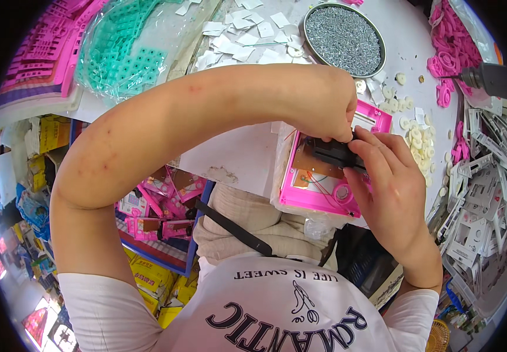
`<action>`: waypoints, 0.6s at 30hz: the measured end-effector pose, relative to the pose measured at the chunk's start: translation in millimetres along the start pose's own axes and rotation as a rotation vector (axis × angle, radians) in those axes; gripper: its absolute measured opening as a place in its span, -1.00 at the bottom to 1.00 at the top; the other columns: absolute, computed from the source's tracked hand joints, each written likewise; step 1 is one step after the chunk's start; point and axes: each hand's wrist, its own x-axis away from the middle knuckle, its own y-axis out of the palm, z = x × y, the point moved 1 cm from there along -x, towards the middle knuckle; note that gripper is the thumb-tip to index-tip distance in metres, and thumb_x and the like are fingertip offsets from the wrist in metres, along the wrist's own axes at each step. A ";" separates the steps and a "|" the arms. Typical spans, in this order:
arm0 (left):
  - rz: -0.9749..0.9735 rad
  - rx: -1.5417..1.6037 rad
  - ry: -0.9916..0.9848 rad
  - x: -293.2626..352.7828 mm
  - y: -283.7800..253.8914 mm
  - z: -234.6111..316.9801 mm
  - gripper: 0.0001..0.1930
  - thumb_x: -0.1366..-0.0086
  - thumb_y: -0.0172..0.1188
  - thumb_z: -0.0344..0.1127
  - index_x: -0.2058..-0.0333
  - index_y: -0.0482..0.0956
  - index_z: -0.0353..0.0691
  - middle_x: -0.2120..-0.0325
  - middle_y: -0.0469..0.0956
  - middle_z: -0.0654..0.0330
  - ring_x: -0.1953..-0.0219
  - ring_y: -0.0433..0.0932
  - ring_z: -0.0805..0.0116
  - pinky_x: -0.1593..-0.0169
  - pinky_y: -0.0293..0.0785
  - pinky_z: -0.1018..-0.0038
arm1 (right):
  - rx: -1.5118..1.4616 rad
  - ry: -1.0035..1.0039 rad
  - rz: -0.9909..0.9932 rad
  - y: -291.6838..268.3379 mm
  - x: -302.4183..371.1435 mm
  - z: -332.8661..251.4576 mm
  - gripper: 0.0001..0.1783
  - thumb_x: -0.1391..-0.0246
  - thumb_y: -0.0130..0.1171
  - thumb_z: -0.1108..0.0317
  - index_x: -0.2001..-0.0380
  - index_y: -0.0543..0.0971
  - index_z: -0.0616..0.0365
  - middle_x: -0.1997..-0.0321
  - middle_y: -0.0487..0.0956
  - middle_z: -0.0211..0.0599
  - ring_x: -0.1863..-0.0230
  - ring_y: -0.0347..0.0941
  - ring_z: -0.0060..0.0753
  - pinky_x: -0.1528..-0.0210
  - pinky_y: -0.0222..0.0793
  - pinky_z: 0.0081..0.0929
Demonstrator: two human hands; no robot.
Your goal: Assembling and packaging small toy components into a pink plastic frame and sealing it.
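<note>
On the table in front of me lies a shallow pink plastic casing [315, 202]. Inside it sit a brown circuit board [307, 161] and thin red wires [324, 189]. A black plastic block [331, 154] rests over the board. My left hand [331, 114] reaches across from the far side, its fingers curled down onto the block's upper edge. From the right, my right hand [391, 179] pinches the block's right end between thumb and fingers. Both hands are closed on the block, and their fingertips are partly hidden.
A round metal dish of screws [344, 38] stands behind the casing, beside scattered white paper pieces [245, 38]. Cream plastic wheels [422, 144] and a power screwdriver [491, 79] are at right. Bagged green parts [127, 64] lie far left; a crate [192, 252] holds pink pieces.
</note>
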 end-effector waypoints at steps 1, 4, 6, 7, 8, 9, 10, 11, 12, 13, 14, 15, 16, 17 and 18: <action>0.006 -0.023 0.007 -0.1 0.6 0.8 -0.79 -0.21 0.26 -0.27 0.38 0.65 -0.35 0.53 0.65 0.14 0.49 0.62 0.37 0.39 0.52 0.40 | 0.004 -0.001 0.003 0.5 0.7 -0.4 -0.54 0.19 0.37 0.51 0.12 0.57 0.32 0.00 0.63 -0.01 0.06 0.53 -0.01 0.08 0.54 -0.21; 0.030 -0.134 0.019 -0.3 2.4 7.4 -0.80 -0.20 0.26 -0.28 0.38 0.65 -0.34 0.55 0.64 0.11 0.50 0.63 0.31 0.39 0.53 0.38 | 0.009 -0.014 0.020 1.8 2.2 -0.1 -0.54 0.20 0.37 0.51 0.12 0.57 0.34 0.01 0.63 -0.01 0.06 0.53 -0.01 0.08 0.54 -0.22; 0.061 -0.219 0.025 -1.0 4.5 12.1 -0.81 -0.19 0.25 -0.29 0.39 0.65 -0.34 0.55 0.64 0.07 0.49 0.64 0.26 0.38 0.54 0.36 | 0.026 -0.027 0.034 3.5 3.6 0.0 -0.53 0.20 0.37 0.51 0.11 0.57 0.34 0.02 0.63 -0.02 0.07 0.53 -0.02 0.08 0.54 -0.22; 0.083 -0.260 0.029 -1.3 6.0 14.1 -0.81 -0.19 0.25 -0.30 0.39 0.64 -0.35 0.56 0.63 0.05 0.49 0.64 0.23 0.38 0.54 0.36 | 0.043 -0.035 0.042 4.6 4.6 -0.7 -0.52 0.21 0.37 0.51 0.11 0.57 0.34 0.02 0.63 -0.02 0.07 0.53 -0.02 0.08 0.53 -0.23; 0.105 -0.300 0.033 -1.6 6.8 15.1 -0.81 -0.19 0.24 -0.30 0.39 0.64 -0.35 0.56 0.63 0.03 0.49 0.64 0.20 0.37 0.54 0.35 | 0.060 -0.042 0.049 5.1 5.4 -1.3 -0.51 0.21 0.37 0.51 0.10 0.57 0.34 0.03 0.63 -0.02 0.08 0.53 -0.02 0.08 0.53 -0.23; 0.116 -0.329 0.067 -2.2 7.5 14.5 -0.81 -0.19 0.24 -0.30 0.39 0.64 -0.36 0.55 0.63 0.02 0.48 0.64 0.19 0.36 0.54 0.34 | 0.065 -0.044 0.044 5.4 5.7 -1.1 -0.50 0.21 0.37 0.50 0.09 0.57 0.35 0.03 0.63 -0.02 0.08 0.53 -0.02 0.07 0.53 -0.23; 0.128 -0.360 0.102 -2.7 7.9 13.1 -0.80 -0.19 0.24 -0.30 0.39 0.64 -0.36 0.55 0.63 0.01 0.48 0.64 0.18 0.36 0.55 0.34 | 0.071 -0.048 0.041 4.8 5.1 -0.6 -0.49 0.22 0.38 0.50 0.08 0.56 0.35 0.02 0.63 -0.02 0.08 0.53 -0.01 0.06 0.52 -0.23; 0.140 -0.390 0.137 -3.4 8.2 11.2 -0.80 -0.20 0.24 -0.30 0.39 0.64 -0.36 0.55 0.63 -0.01 0.47 0.65 0.16 0.35 0.55 0.33 | 0.077 -0.050 0.039 4.3 4.4 0.2 -0.48 0.22 0.38 0.50 0.08 0.56 0.35 0.02 0.62 -0.02 0.08 0.53 -0.01 0.06 0.52 -0.23; 0.149 -0.412 0.185 -4.6 8.8 8.1 -0.81 -0.20 0.23 -0.30 0.40 0.64 -0.36 0.55 0.63 -0.01 0.46 0.65 0.16 0.34 0.55 0.33 | 0.025 -0.055 0.018 2.9 3.9 2.3 -0.49 0.19 0.37 0.50 0.07 0.55 0.36 0.02 0.62 -0.02 0.08 0.53 0.00 0.05 0.51 -0.23; 0.165 -0.434 0.231 -3.9 7.7 6.1 -0.81 -0.21 0.23 -0.31 0.41 0.63 -0.35 0.55 0.62 -0.02 0.46 0.65 0.15 0.34 0.55 0.33 | -0.025 -0.066 -0.001 -0.8 2.8 6.5 -0.50 0.16 0.37 0.50 0.06 0.54 0.36 0.01 0.62 -0.03 0.08 0.53 0.00 0.04 0.51 -0.24; 0.180 -0.456 0.276 -4.3 4.6 3.7 -0.81 -0.21 0.22 -0.31 0.42 0.63 -0.35 0.55 0.62 -0.03 0.45 0.65 0.15 0.34 0.55 0.33 | -0.076 -0.078 -0.021 -5.6 2.6 11.5 -0.51 0.13 0.37 0.50 0.05 0.54 0.36 0.01 0.61 -0.03 0.09 0.53 0.00 0.04 0.50 -0.24; 0.265 -0.390 0.270 -6.0 -5.3 0.2 -0.82 -0.21 0.22 -0.31 0.42 0.63 -0.35 0.54 0.62 -0.03 0.45 0.65 0.13 0.33 0.55 0.33 | -0.213 -0.072 0.030 -16.3 4.6 18.4 -0.52 0.08 0.35 0.53 0.02 0.53 0.36 -0.01 0.61 -0.02 0.05 0.53 -0.01 0.01 0.50 -0.22; 0.337 -0.321 0.290 -13.8 -21.8 0.1 -0.82 -0.22 0.21 -0.32 0.42 0.63 -0.34 0.53 0.62 -0.04 0.44 0.64 0.11 0.32 0.55 0.33 | -0.331 -0.042 0.081 -26.2 12.0 29.0 -0.53 0.02 0.32 0.56 -0.01 0.52 0.36 -0.03 0.60 0.00 0.02 0.53 -0.02 -0.03 0.50 -0.20; 0.432 -0.259 0.270 -13.2 -39.2 -3.1 -0.82 -0.23 0.21 -0.32 0.42 0.63 -0.34 0.52 0.62 -0.04 0.44 0.64 0.10 0.32 0.55 0.34 | -0.271 0.040 0.432 -32.7 17.3 42.5 -0.57 -0.02 0.27 0.59 -0.02 0.53 0.39 -0.05 0.60 0.01 -0.02 0.54 -0.04 -0.09 0.50 -0.22; 0.798 -0.531 0.275 -34.1 -50.1 -23.1 -0.80 -0.23 0.14 -0.27 0.38 0.73 -0.18 0.52 0.66 0.01 0.47 0.66 0.01 0.34 0.56 0.22 | -0.187 0.132 0.774 -43.3 26.0 56.6 -0.60 -0.07 0.23 0.62 -0.02 0.53 0.42 -0.06 0.61 0.01 -0.07 0.54 -0.06 -0.15 0.50 -0.24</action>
